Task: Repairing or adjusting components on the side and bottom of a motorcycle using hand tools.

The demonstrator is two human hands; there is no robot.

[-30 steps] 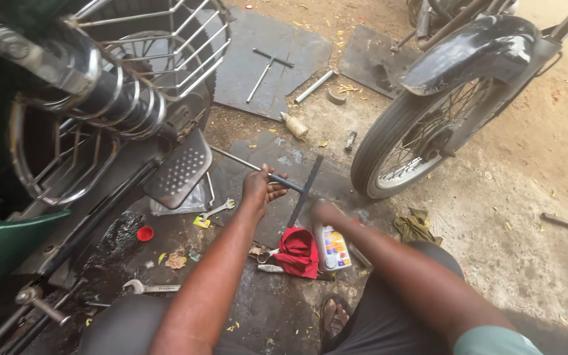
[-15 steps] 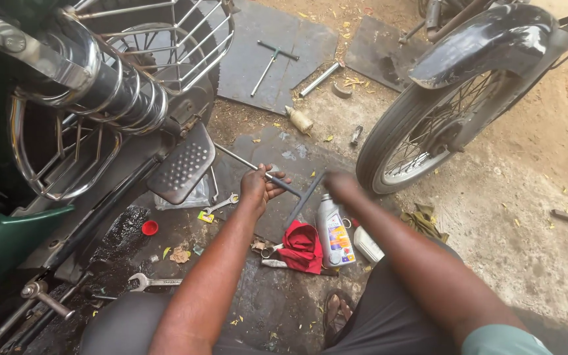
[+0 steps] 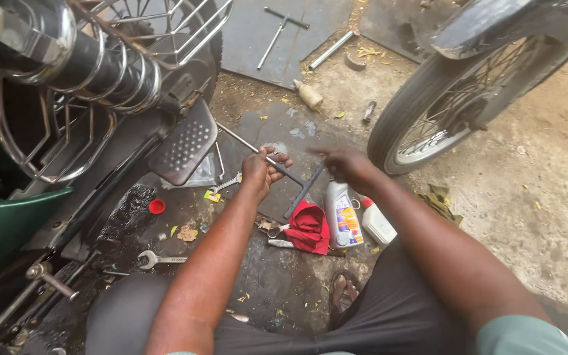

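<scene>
Oily concrete floor (image 3: pixel 284 289) of a bike repair spot, metal sheets laid on it. Cross-shaped wrench (image 3: pixel 300 184) is held low over the floor between both hands: left hand (image 3: pixel 262 171) is closed around one arm of it, right hand (image 3: pixel 343 164) is set at the upper arm, fingers loose, grip unclear. Red rag (image 3: pixel 310 227) and white bottle (image 3: pixel 342 213) are seen just below. Footrest plate (image 3: pixel 184 150) is at left, motorcycle wheel (image 3: pixel 442 108) at right.
</scene>
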